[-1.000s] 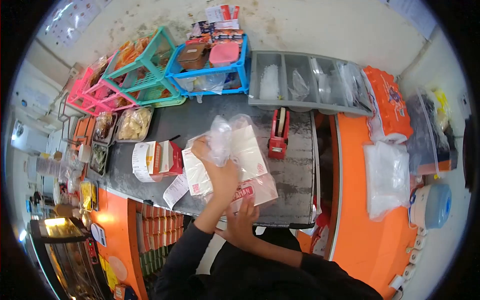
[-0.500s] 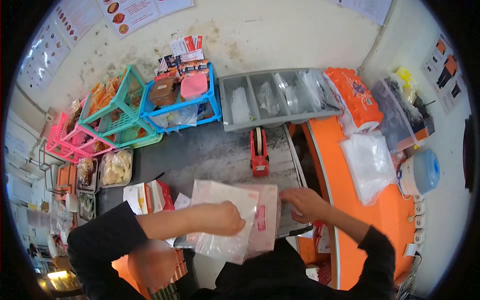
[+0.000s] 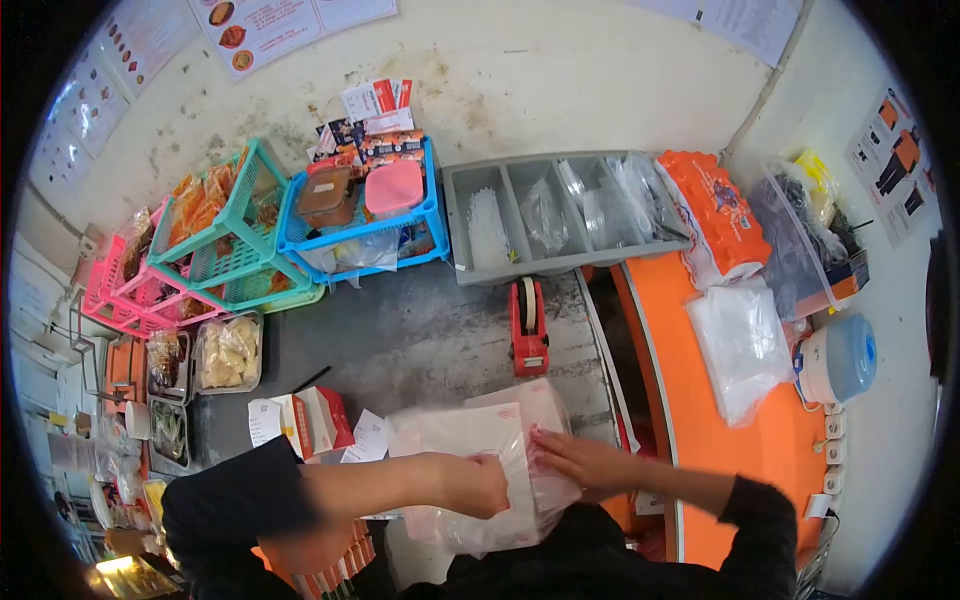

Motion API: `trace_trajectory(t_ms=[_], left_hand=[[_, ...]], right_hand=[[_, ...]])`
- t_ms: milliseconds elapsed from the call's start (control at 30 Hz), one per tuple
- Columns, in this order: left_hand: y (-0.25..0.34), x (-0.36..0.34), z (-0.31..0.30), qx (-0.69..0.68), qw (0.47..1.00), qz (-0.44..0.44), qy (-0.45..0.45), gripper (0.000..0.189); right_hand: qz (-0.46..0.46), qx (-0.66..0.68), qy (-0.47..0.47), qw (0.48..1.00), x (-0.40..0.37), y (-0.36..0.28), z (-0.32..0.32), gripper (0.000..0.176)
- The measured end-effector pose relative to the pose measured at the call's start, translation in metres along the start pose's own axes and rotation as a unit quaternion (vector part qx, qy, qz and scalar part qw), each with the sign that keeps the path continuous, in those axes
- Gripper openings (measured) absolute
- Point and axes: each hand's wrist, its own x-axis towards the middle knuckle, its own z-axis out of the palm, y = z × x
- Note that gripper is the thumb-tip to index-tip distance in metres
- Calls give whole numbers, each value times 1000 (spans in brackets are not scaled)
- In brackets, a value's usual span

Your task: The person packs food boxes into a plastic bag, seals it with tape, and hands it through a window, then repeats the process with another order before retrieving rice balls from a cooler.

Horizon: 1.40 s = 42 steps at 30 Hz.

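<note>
A clear plastic bag [image 3: 425,432] with white and pink boxes [image 3: 480,425] inside lies tilted at the table's near edge. My left hand [image 3: 482,487] is closed in a fist at the middle of the bag, with the plastic gathered in it. Against the bag's right side rests my right hand [image 3: 588,464], its fingers stretched out over the plastic and pointing left. The underside of the bag and the right thumb's exact place are hidden.
A red tape dispenser [image 3: 528,330] stands beyond the bag. Red-white cartons [image 3: 318,420] and a paper slip [image 3: 368,437] are at left. A grey divided tray [image 3: 480,268], blue basket [image 3: 440,225] and green basket [image 3: 215,255] line the wall. Plastic bags [image 3: 740,345] lie on the orange counter [image 3: 745,470].
My right hand has moved left and down from beside the boxes onto the bag. My left hand has shifted slightly right and down. The boxes have turned and the plastic covers them more loosely.
</note>
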Motion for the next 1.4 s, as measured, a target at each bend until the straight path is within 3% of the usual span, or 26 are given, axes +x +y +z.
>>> trace_trajectory(t_ms=[33, 100, 133, 200, 233, 300, 367, 400, 433, 467, 500, 567, 600, 633, 700, 767, 867, 900, 967, 1033, 1067, 1133, 1200, 1233, 1333, 1400], left_hand=[[-5, 0, 1, 104, 991, 81, 29, 13], [-7, 1, 3, 91, 992, 64, 61, 17], [-8, 1, 6, 77, 991, 43, 96, 21], [-12, 1, 20, 44, 989, 3, 139, 26], [-13, 2, 26, 15, 982, -39, 183, 31], [-16, 0, 23, -10, 983, -68, 170, 33], [-13, -3, 19, -40, 982, -96, 157, 35], [-9, -2, 19, -36, 980, -138, 136, 34], [-3, -1, 18, -33, 977, -180, 113, 33], [6, 4, 14, -28, 976, -187, 108, 33], [16, 14, 10, -40, 950, -305, 58, 33], [36, 39, -8, -85, 845, -526, -41, 24], [46, 51, -19, -117, 766, -626, -89, 16], [53, 56, -20, -108, 762, -631, -96, 16], [65, 60, -19, -145, 687, -712, -16, 16], [72, 60, -13, -117, 685, -719, -4, 16], [83, 66, -9, -103, 666, -739, 16, 18], [84, 68, -10, -110, 634, -764, 51, 19], [98, 77, -13, -206, 540, -812, 85, 25], [96, 78, -18, -224, 507, -826, 101, 20], [91, 75, -22, -233, 482, -836, 122, 15], [78, 67, -37, -314, 487, -794, 186, 37], [78, 59, -38, -330, 494, -781, 195, 35], [79, 50, -34, -345, 530, -749, 199, 34], [70, 15, -19, -430, 590, -636, 250, 32], [50, -1, -18, -487, 584, -598, 255, 28]], right_hand=[[-46, 32, -39, 998, 11, 10, -26, 93], [-175, -159, -139, 962, 47, 44, -62, 90], [-227, -303, -117, 918, 70, 53, -81, 85], [-307, -424, -60, 850, 124, 72, -100, 75], [-342, -410, -29, 845, 151, 80, -99, 70], [-307, -355, 76, 880, 195, 75, -94, 49], [-180, -151, 129, 963, 220, 92, -97, 31], [-39, -109, 213, 970, 225, 112, -102, 24], [102, -62, 291, 949, 226, 142, -107, 18], [134, -27, 403, 905, 232, 195, -110, 16], [186, -4, 445, 876, 234, 233, -114, 10], [259, -32, 379, 888, 247, 299, -113, 10], [247, -30, 379, 892, 256, 322, -107, 10], [284, -11, 387, 877, 266, 341, -99, 11], [315, 14, 396, 862, 283, 361, -95, 12], [369, -12, 395, 841, 295, 370, -95, 17], [427, -24, 354, 832, 296, 343, -109, 19], [424, -24, 351, 835, 298, 345, -110, 19], [356, 23, 477, 803, 297, 348, -114, 20], [245, 193, 585, 749, 296, 344, -126, 19], [199, 178, 572, 776, 275, 304, -135, 17], [135, 103, 528, 832, 220, 190, -167, 15], [139, 22, 437, 888, 148, 91, -156, 14], [104, -12, 406, 908, 111, 65, -134, 17], [173, 167, 284, 928, 28, -35, -71, 13], [162, 102, 295, 936, 27, -87, -54, 6]])
